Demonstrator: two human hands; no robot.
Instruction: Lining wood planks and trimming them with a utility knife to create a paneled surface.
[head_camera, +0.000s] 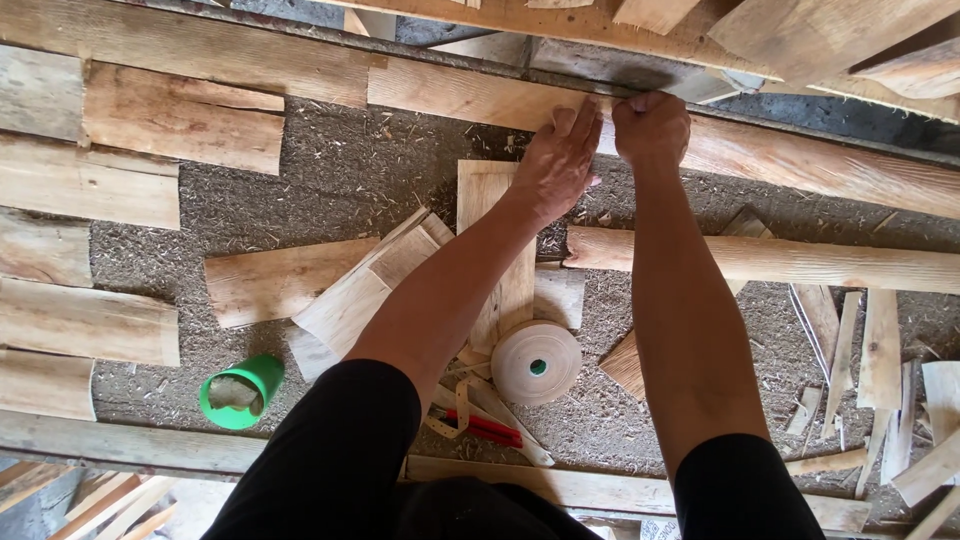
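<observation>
Both your hands are up at the far edge of the sawdust-covered floor (330, 180), side by side and almost touching. Your left hand (560, 160) lies flat, fingers spread, pressing on the long wooden plank (800, 160) that runs along that far edge. Your right hand (652, 125) is closed in a fist on the same plank, just beside the left (whether it grips anything small I cannot tell). A rounded pole (800, 260) lies nearer you, right of your arms. Between your forearms sits a roll of pale tape (536, 362), with a red-handled tool (490, 428) just beside it. A green cup (240, 392) stands toward the near left corner.
</observation>
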